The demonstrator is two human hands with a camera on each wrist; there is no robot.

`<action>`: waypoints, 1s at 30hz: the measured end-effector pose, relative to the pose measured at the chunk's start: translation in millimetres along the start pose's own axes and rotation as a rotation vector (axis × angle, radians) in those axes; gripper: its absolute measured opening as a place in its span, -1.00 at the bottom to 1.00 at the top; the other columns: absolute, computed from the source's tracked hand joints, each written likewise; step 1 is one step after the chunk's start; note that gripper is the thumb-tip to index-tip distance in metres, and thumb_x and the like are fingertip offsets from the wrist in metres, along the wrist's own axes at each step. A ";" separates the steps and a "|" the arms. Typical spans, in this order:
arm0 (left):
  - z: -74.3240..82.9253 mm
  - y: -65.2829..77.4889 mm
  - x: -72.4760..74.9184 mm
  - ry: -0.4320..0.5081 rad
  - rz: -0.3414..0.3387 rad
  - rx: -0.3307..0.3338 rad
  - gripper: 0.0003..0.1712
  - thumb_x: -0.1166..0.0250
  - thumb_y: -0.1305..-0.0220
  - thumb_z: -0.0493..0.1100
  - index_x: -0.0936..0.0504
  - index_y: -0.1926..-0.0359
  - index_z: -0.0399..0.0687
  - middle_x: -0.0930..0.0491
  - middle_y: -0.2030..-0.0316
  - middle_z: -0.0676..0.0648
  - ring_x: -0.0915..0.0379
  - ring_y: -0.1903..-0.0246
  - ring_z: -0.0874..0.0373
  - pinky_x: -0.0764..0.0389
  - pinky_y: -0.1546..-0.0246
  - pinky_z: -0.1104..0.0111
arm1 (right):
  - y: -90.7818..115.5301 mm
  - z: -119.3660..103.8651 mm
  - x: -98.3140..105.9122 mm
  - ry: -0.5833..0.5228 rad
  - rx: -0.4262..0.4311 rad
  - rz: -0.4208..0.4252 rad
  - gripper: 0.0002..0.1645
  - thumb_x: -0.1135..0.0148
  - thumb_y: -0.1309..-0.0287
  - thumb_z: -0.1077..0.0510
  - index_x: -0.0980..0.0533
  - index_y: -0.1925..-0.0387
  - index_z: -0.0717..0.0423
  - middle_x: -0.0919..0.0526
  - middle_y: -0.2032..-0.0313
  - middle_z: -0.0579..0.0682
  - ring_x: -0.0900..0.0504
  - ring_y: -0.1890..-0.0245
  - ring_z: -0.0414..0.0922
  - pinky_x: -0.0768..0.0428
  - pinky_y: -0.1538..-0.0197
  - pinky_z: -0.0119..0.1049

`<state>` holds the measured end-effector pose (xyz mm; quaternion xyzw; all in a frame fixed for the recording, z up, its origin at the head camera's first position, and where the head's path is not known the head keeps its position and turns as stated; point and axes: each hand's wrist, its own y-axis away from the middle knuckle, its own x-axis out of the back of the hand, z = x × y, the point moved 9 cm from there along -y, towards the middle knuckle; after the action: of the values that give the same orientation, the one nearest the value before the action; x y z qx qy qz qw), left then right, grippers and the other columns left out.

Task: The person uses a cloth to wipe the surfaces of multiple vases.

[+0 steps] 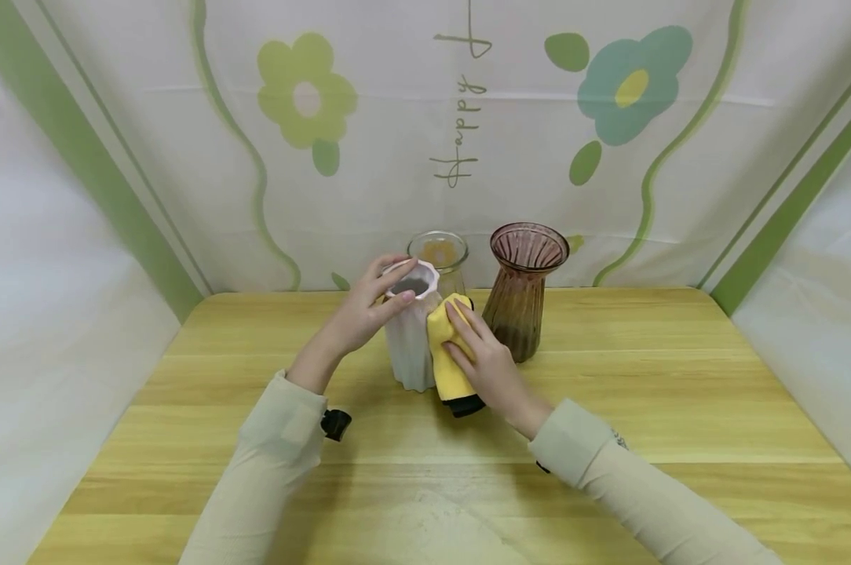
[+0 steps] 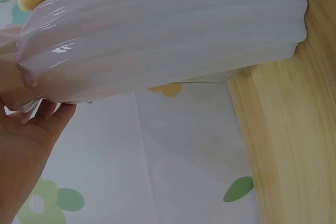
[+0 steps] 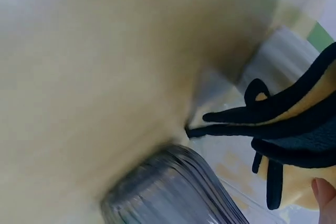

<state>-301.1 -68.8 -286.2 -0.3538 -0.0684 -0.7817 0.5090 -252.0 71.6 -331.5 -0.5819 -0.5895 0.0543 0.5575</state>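
A white fluted vase [image 1: 407,353] stands upright on the wooden table. My left hand [image 1: 358,310] holds it at the scalloped rim, fingers on the far side and thumb on the near side. In the left wrist view the glossy vase [image 2: 173,30] runs sideways, the hand [image 2: 23,150] at its mouth. Folded in my right hand [image 1: 492,367] is a yellow cloth [image 1: 450,373] with a black edge, laid against the vase's right side. The right wrist view shows the cloth's dark folds [image 3: 310,129] and only a fingertip of that hand.
Behind the white vase is a clear glass vase [image 1: 456,281], partly hidden. A ribbed purple-brown glass vase [image 1: 516,310] stands close to the right hand. The wooden table [image 1: 680,377] ends at a flower-printed curtain [image 1: 397,141], with white side walls.
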 end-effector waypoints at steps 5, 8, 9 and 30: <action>-0.3 -0.8 0.3 -0.021 0.018 -0.010 -0.35 -0.08 -0.38 -0.10 -0.18 -0.44 -0.09 -0.06 -0.42 -0.18 -0.15 -0.31 -0.12 -0.44 -0.17 -0.02 | 13.1 9.9 -10.3 0.017 -0.042 -0.071 -0.31 -0.30 -0.12 0.28 -0.35 -0.30 0.23 -0.44 -0.24 0.24 -0.63 -0.01 0.16 -0.65 0.05 -0.16; -1.4 -2.1 0.5 -0.027 0.025 0.001 -0.32 -0.13 -0.36 -0.07 -0.18 -0.44 -0.06 -0.04 -0.42 -0.18 -0.17 -0.30 -0.12 -0.51 -0.10 0.05 | 19.4 14.9 -15.0 0.037 -0.064 -0.115 -0.33 -0.30 -0.12 0.26 -0.37 -0.29 0.22 -0.46 -0.22 0.24 -0.65 0.05 0.15 -0.66 0.08 -0.14; -2.2 -2.3 0.6 -0.032 0.028 0.009 -0.30 -0.15 -0.35 -0.03 -0.18 -0.44 -0.05 -0.02 -0.42 -0.18 -0.16 -0.31 -0.12 -0.52 -0.09 0.06 | 21.0 16.5 -16.0 0.041 -0.073 -0.128 -0.34 -0.30 -0.12 0.25 -0.37 -0.28 0.20 -0.46 -0.22 0.24 -0.66 0.06 0.15 -0.66 0.09 -0.14; -3.8 -0.9 2.1 0.025 0.017 -0.014 0.18 0.12 -0.04 0.63 -0.16 -0.44 -0.12 -0.03 -0.41 -0.24 -0.12 -0.30 -0.19 -0.36 -0.18 -0.10 | -0.8 1.8 2.3 0.020 -0.002 -0.002 -0.36 -0.32 -0.08 0.30 -0.42 -0.24 0.20 -0.48 -0.19 0.24 -0.62 -0.04 0.14 -0.66 0.05 -0.15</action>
<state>-304.1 -71.7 -287.5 -0.3481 -0.0537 -0.7820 0.5142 -253.1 74.0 -330.3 -0.5825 -0.5846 0.0473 0.5627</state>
